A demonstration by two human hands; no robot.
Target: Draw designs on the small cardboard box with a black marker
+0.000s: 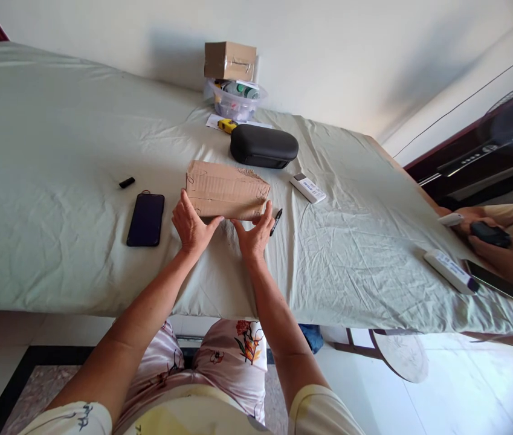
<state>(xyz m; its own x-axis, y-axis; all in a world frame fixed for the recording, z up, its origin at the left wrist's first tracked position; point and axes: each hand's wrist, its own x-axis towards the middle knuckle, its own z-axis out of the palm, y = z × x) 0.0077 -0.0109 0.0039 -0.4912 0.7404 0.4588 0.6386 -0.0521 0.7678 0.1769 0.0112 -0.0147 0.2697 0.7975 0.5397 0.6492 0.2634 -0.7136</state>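
the cardboard box (226, 190) lies flat on the bed (57, 181), which is covered with a pale green sheet, directly ahead of the person. clock positions below are taken from the box, with 12 o'clock pointing away from the person.

both grips are released. the left hand (191, 226) rests palm down at 7 o'clock, and the right hand (254, 235) at 5 o'clock. the spread fingers of each hand touch the near edge of the box.

a black marker pen (276, 222) lies at 4 o'clock, just beside the right hand. a smartphone (145, 219) lies at 8 o'clock. a black zip case (264, 146) sits at 1 o'clock, and a white remote control (307, 188) at 3 o'clock. at 12 o'clock, a yellow tape measure (228, 125) lies near a plastic tub (233, 103) topped by a small carton (229, 60). at the far 3 o'clock position, a co-worker's hand (487, 235) holds a dark object (490, 234).
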